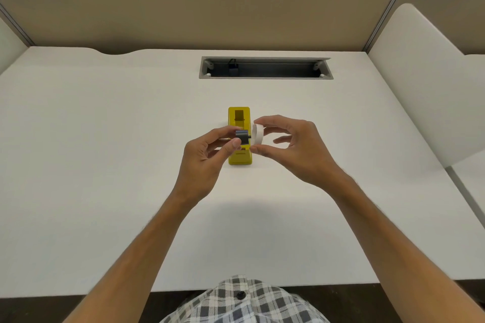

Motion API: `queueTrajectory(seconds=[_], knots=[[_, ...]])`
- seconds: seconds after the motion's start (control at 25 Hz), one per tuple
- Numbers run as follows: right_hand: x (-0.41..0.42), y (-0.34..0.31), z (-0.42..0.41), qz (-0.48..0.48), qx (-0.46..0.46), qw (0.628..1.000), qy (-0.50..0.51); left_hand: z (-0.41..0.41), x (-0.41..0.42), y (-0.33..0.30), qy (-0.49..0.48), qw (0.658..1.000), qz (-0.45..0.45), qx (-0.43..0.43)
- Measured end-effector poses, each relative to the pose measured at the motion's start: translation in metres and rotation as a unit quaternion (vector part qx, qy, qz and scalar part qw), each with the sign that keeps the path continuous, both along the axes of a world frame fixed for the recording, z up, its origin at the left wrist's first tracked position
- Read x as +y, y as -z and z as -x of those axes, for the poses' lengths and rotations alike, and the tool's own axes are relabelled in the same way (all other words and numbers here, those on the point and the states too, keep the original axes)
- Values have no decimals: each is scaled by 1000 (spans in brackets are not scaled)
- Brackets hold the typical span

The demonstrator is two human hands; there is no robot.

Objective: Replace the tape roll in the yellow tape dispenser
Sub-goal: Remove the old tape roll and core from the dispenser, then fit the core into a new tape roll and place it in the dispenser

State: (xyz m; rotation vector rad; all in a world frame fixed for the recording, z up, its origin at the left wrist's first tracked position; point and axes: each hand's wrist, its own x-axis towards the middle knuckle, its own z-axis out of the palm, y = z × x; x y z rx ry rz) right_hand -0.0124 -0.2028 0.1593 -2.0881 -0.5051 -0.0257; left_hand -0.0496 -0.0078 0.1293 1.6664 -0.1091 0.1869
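Note:
The yellow tape dispenser (239, 118) stands on the white desk (105, 139), its roll bay open on top and partly hidden behind my hands. My left hand (207, 152) pinches a dark grey spool hub (242, 136) between thumb and fingers, just above the dispenser. My right hand (291, 149) holds a white tape roll (257, 134) upright between thumb and forefinger, right beside the hub. A narrow gap separates the roll from the hub's small axle end.
A recessed cable tray (265, 69) is cut into the desk behind the dispenser. Beige partition walls (210, 13) close off the back, and a white divider (420, 73) rises on the right. The desk's front edge runs just above my checked shirt (244, 301).

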Motion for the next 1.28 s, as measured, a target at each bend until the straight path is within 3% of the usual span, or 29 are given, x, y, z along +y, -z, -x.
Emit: queueTrajectory(seconds=[0.16,0.56,1.28], knots=[[-14,19,-9,-37,26,998,34,-1,2,1,-13,1000,1,0],[-47,101,-58,28,37,981,190,-10,0,1,-6,1000,16,2],[-45,142,-96,227,38,960,159,-18,-1,8,-7,1000,9,23]])
